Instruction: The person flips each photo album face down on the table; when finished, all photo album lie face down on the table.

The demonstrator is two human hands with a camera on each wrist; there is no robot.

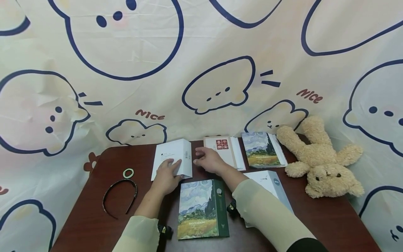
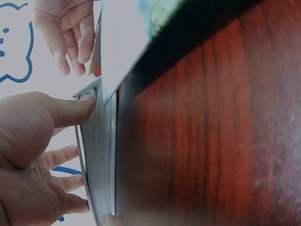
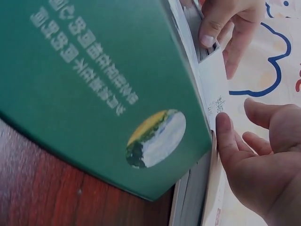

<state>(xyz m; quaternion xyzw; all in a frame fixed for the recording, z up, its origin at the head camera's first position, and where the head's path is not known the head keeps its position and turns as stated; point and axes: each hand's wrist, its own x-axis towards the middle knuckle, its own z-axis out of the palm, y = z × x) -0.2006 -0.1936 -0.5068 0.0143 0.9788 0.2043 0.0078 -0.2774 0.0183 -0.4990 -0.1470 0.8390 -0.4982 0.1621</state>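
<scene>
A white book [image 1: 170, 157] with small print and a folded-over spine side lies at the back left of the table. My left hand [image 1: 167, 176] rests on its near part, fingers spread over the cover. In the left wrist view the left thumb [image 2: 87, 107] presses the book's near edge. My right hand [image 1: 210, 160] is beside the spine, fingers loosely extended; in the right wrist view a fingertip is at the spine [image 3: 217, 89], and I cannot tell whether it touches. Closer to me lies a photo album [image 1: 198, 211] with a landscape cover and green spine.
Behind stand a beige book [image 1: 217, 143] with red squares and another landscape album [image 1: 259, 150]. A pale blue-white book [image 1: 267, 185] is partly under the right forearm. A plush bear [image 1: 324, 157] lies at right; a headband [image 1: 105, 196] and green ring [image 1: 128, 173] at left.
</scene>
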